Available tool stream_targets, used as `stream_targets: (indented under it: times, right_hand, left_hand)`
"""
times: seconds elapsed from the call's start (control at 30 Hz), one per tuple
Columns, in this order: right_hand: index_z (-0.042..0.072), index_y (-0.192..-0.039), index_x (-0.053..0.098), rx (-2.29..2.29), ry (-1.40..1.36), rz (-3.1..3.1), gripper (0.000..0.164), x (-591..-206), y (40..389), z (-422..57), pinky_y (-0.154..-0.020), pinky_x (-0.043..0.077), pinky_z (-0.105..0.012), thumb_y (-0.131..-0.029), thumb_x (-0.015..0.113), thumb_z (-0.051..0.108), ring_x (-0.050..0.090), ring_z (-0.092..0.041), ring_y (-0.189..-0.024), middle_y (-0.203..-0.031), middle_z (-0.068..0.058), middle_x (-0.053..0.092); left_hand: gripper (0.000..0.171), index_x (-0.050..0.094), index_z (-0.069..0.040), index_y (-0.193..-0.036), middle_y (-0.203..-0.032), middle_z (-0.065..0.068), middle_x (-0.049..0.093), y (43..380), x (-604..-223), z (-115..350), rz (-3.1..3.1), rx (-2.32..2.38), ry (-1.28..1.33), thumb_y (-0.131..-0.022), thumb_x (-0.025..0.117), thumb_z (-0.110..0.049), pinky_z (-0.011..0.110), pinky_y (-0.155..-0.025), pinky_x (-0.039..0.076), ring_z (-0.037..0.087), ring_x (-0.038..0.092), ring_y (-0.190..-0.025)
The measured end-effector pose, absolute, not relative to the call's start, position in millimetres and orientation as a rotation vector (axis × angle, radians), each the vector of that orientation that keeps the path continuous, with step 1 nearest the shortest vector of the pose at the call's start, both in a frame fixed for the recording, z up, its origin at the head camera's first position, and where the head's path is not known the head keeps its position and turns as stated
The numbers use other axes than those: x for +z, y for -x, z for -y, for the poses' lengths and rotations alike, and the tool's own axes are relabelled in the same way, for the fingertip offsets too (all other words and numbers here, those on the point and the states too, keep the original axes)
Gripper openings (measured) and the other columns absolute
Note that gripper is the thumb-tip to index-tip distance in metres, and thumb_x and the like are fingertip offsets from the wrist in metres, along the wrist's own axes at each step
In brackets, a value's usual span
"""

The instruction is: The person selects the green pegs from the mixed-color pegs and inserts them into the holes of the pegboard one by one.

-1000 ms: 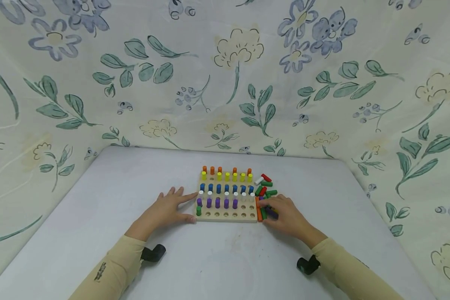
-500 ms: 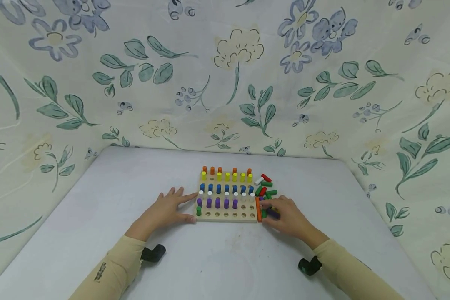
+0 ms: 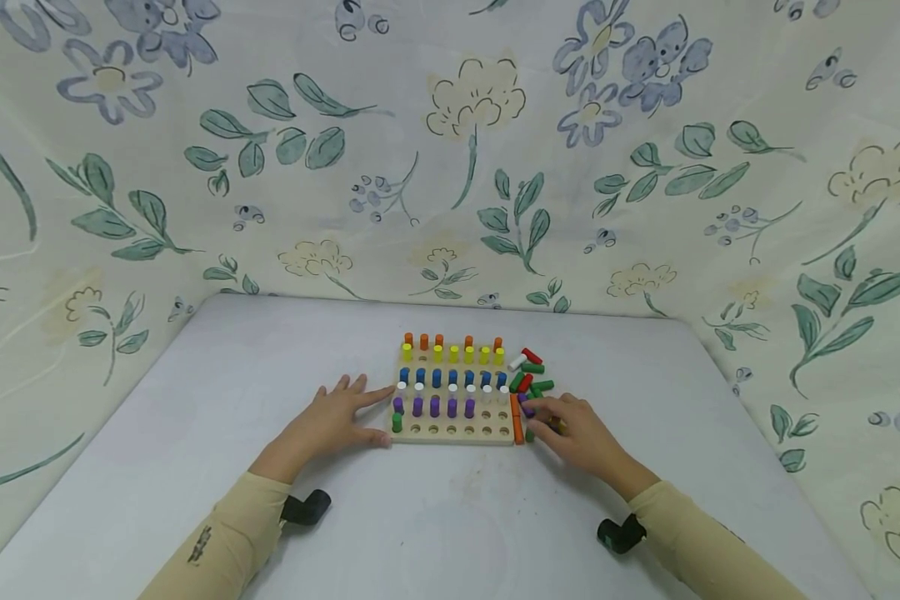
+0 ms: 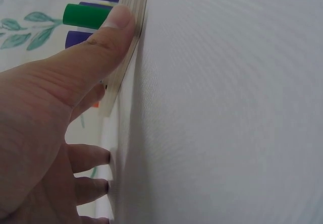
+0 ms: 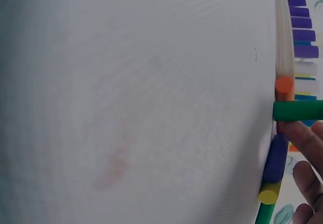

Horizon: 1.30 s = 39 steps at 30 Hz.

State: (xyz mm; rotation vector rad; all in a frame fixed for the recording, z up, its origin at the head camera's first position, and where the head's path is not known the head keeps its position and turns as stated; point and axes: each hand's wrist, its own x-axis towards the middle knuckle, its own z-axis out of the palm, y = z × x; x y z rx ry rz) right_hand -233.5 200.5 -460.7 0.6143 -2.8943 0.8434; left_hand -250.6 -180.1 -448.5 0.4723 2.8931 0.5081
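Observation:
A wooden pegboard carries upright pegs in rows of orange, yellow, blue, white and purple, with one green peg at the front left corner. My left hand rests at its left side, fingers spread, the thumb pressed on the board's edge. To the right of the board, my right hand is low over loose pegs. It pinches an upright green peg, whose lower end is at table level; the thumb's grip lies outside the right wrist view. A purple peg and a yellow peg lie by its fingers.
Two orange pegs lie end to end along the board's right edge. Behind the right hand are loose green pegs, red pegs and a white peg. A floral cloth hangs behind the white table.
My right thumb has drawn up closer to the index finger. The dark purple peg seen between them before is now hidden from the head view. The left hand stays put.

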Motion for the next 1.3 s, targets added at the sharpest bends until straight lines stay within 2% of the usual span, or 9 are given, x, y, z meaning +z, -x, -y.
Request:
stream_targets:
  times: [0.47, 0.63, 0.9, 1.3]
  right_hand:
    - [0.026, -0.115, 0.064, 0.896, -0.569, 2.914, 0.027, -460.1, 232.4, -201.7, -0.063, 0.037, -0.030, -0.090, 0.060, 0.036, 0.044, -0.014, -0.078, -0.079, 0.010, 0.051]
    - [0.028, -0.116, 0.064, 0.892, -0.589, 2.903, 0.029, -460.5, 232.6, -202.6, -0.067, 0.039, -0.030, -0.089, 0.061, 0.036, 0.045, -0.012, -0.080, -0.084, 0.013, 0.054]
    - [0.025, -0.115, 0.063, 0.916, -0.659, 2.860, 0.036, -460.6, 232.4, -203.4, -0.081, 0.041, -0.035, -0.081, 0.072, 0.030, 0.049, -0.010, -0.088, -0.094, 0.019, 0.059]
    - [0.023, -0.102, 0.063, 0.926, -0.704, 2.804, 0.026, -462.1, 233.6, -204.6, -0.082, 0.039, -0.035, -0.079, 0.075, 0.021, 0.050, -0.011, -0.086, -0.093, 0.020, 0.059]
  left_hand:
    - [0.087, 0.041, -0.030, -0.141, -0.148, 0.025, 0.024, 249.5, -448.3, 179.7, -2.900, 0.500, -0.472, -0.066, 0.065, -0.069, 0.066, -0.105, 0.006, 0.049, 0.011, -0.135]
    - [0.087, 0.041, -0.030, -0.141, -0.148, 0.024, 0.025, 249.3, -447.6, 179.4, -2.898, 0.496, -0.470, -0.066, 0.065, -0.068, 0.066, -0.106, 0.006, 0.049, 0.011, -0.136]
    - [0.087, 0.040, -0.031, -0.141, -0.148, 0.024, 0.024, 250.0, -448.9, 179.8, -2.899, 0.501, -0.477, -0.067, 0.064, -0.069, 0.066, -0.106, 0.006, 0.049, 0.011, -0.136]
    - [0.087, 0.041, -0.030, -0.141, -0.148, 0.024, 0.024, 251.1, -447.7, 179.3, -2.894, 0.506, -0.471, -0.066, 0.065, -0.068, 0.066, -0.106, 0.006, 0.049, 0.010, -0.136]
